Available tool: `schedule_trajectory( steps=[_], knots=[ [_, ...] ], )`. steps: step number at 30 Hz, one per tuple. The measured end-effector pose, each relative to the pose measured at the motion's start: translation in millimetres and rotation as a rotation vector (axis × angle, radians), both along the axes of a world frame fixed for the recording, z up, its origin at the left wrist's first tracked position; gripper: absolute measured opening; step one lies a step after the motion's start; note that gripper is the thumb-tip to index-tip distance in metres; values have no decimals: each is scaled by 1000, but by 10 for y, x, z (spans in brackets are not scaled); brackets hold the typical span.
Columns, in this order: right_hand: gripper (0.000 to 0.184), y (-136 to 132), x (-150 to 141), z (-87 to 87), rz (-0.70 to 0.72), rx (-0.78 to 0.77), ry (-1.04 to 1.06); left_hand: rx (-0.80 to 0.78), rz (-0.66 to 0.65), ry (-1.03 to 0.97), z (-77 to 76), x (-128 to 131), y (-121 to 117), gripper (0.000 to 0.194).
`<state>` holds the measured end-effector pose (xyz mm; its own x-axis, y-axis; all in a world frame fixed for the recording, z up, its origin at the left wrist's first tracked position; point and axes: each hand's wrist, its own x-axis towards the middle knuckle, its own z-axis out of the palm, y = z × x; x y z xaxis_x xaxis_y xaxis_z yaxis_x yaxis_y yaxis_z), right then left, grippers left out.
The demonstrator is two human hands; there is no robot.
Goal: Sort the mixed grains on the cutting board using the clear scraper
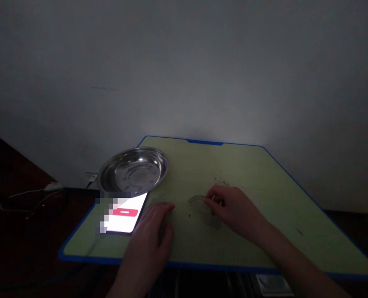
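A green tabletop (184, 165) is standing against a dim grey wall (184, 74). At lower centre, a transparent disc (199, 212) is lying partly hidden beneath the right hand (230, 207), its faintly ringed rim bowing toward the upper left. Right thumb and forefinger are pinching a small pale piece (213, 198), mostly covered, its long axis unreadable. Left hand (151, 231) fingers are extending loosely, released, beside a lit phone (123, 223).

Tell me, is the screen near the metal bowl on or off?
On: the screen beside the left hand glows white, with a red bar across it.
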<state>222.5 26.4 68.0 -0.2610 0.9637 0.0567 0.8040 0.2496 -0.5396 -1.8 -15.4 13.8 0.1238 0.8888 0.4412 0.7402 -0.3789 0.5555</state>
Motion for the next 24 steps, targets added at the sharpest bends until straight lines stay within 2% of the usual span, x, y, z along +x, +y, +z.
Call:
schedule_trajectory(
  steps=[5, 9, 13, 16, 24],
  knots=[
    [7, 68, -116, -37, 18, -1, -9, -18, -8, -20, 6, 2, -9, 29],
    [9, 126, -11, -63, -14, 12, -45, -38, -1, -40, 34, 11, -21, 28],
    [13, 177, 109, -7, -18, 23, -74, -57, 2, -70, 49, 8, -28, 28],
    [12, 202, 62, 66, 73, 33, -74, -75, 13, -100, 27, -6, -19, 30],
    [11, 385, -308, 224, 398, 34, -44, -122, 76, -204, -60, -46, -28, 37]
  ],
)
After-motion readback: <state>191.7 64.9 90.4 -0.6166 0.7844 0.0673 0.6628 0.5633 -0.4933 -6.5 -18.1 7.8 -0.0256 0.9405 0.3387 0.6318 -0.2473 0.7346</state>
